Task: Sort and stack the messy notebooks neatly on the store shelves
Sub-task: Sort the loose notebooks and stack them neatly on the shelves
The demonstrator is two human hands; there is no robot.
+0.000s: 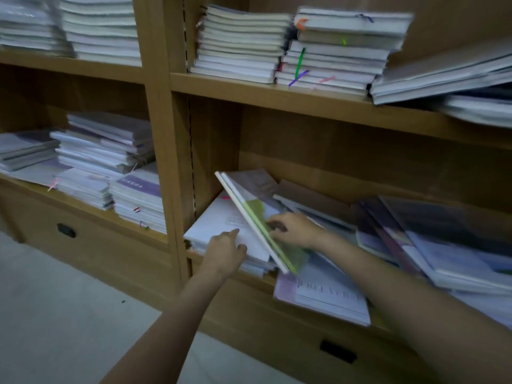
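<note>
1. Green-and-white thin notebooks (257, 217) stand tilted on edge in the lower wooden shelf bay (304, 167), propped by the right hand (293, 230), whose fingers curl around their cover, seemingly to free the pile beneath.
2. Left hand (225, 245) lies with relaxed fingers on the flat white notebook stack (219, 220), likely steadying it.

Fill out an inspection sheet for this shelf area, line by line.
Surface: tan wooden lower shelf, crowded with notebooks.
Job's things: two thin green-and-grey notebooks tilted on edge, leaning against a flat white-covered notebook stack; a lilac printed notebook overhangs the shelf front.
Clutter: dark-covered notebooks slumped untidily to the right; neater stacks on the upper shelf.
Grippers: left hand rests on the white stack; right hand has its fingers curled on the tilted notebooks.
Cables: nothing seen.
Surroundings: pale floor; dark drawer handle below the neighbouring bay.
</note>
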